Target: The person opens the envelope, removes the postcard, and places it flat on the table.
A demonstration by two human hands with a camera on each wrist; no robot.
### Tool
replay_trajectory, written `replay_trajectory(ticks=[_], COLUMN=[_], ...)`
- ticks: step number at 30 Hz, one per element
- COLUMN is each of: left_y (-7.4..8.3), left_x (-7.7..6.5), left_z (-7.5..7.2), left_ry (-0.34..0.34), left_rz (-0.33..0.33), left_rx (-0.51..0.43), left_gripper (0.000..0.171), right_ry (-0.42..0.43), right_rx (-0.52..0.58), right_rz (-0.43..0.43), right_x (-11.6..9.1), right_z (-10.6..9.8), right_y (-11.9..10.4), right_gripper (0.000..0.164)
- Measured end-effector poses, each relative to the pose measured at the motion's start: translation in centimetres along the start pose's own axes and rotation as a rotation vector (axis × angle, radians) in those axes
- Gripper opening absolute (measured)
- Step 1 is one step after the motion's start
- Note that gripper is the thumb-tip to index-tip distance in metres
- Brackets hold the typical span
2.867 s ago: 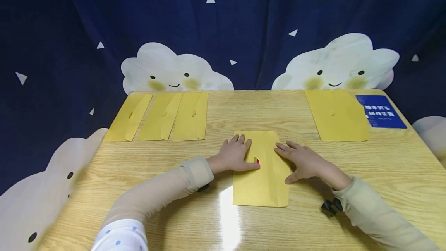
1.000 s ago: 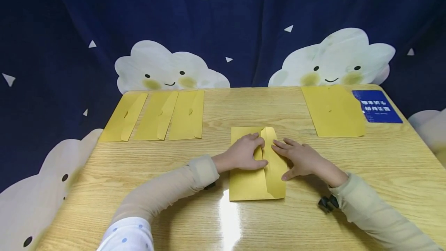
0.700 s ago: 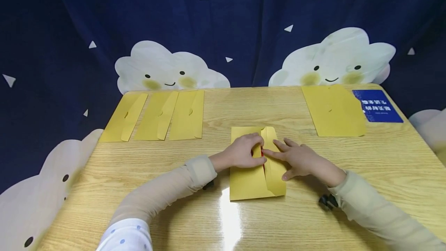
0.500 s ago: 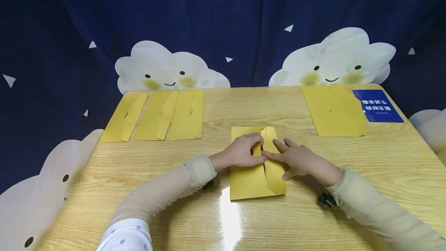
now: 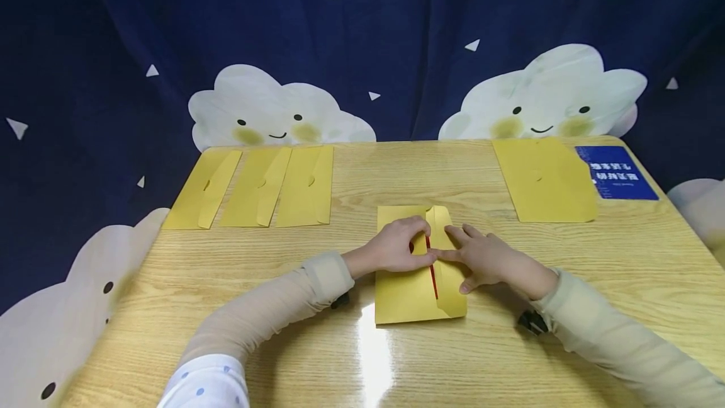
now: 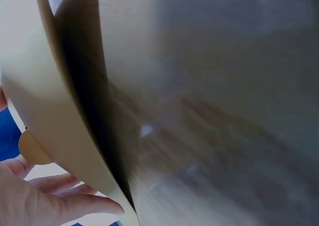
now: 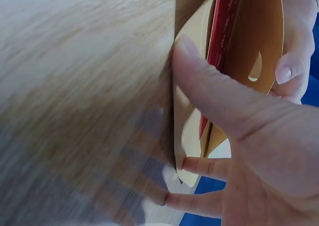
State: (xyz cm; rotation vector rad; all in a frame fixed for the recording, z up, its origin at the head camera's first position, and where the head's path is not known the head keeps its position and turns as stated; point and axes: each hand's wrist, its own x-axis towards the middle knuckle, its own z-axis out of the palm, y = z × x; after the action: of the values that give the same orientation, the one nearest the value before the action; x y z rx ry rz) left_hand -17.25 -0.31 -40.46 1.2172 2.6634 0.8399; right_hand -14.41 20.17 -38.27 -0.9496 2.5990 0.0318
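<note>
A yellow paper envelope (image 5: pixel 402 301) lies on the table, its flap (image 5: pixel 451 291) folded out to the right. My left hand (image 5: pixel 393 247) pinches the edge of its upper panel between thumb and curled fingers, so the mouth gapes. Through the gap shows a red item (image 5: pixel 434 283); in the right wrist view it is a red card-like piece (image 7: pixel 219 36) with pale print, still inside. My right hand (image 5: pixel 484 260) rests on the flap with fingers spread, its index fingertip at the mouth beside the left thumb. Most of the red item is hidden by the envelope.
Several yellow envelopes lie at the back: three in a row on the left, including the nearest-to-centre envelope (image 5: pixel 306 187), and one larger-looking envelope (image 5: pixel 544 184) on the right. That one partly covers a blue printed card (image 5: pixel 623 172). A dark cloud-patterned curtain (image 5: pixel 396 30) hangs behind the table.
My left hand has gone from lying flat on the envelope to pinching and lifting its panel. The right index finger has reached the mouth, and more of the red item shows.
</note>
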Motion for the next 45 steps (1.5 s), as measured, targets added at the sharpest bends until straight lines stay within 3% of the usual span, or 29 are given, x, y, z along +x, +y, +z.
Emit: replay_trajectory(ticks=[13, 21, 32, 45], left_y=[0.1, 0.0, 0.1, 0.0], left_x=[0.1, 0.1, 0.2, 0.3], left_z=[0.1, 0.1, 0.1, 0.6], left_ry=[0.008, 0.002, -0.025, 0.002], left_rz=[0.000, -0.014, -0.033, 0.005], left_rx=[-0.003, -0.008, -0.024, 0.010], left_gripper=[0.027, 0.026, 0.027, 0.029], right_ry=[0.053, 0.022, 0.082, 0.124], right_rx=[0.048, -0.007, 0.052, 0.023], right_rz=[-0.032, -0.007, -0.033, -0.055], right_x=[0.0, 0.1, -0.4, -0.8], right_z=[0.8, 0.3, 0.7, 1.0], right_y=[0.6, 0.3, 0.8, 1.1], right_gripper=[0.086, 0.080, 0.079, 0.078])
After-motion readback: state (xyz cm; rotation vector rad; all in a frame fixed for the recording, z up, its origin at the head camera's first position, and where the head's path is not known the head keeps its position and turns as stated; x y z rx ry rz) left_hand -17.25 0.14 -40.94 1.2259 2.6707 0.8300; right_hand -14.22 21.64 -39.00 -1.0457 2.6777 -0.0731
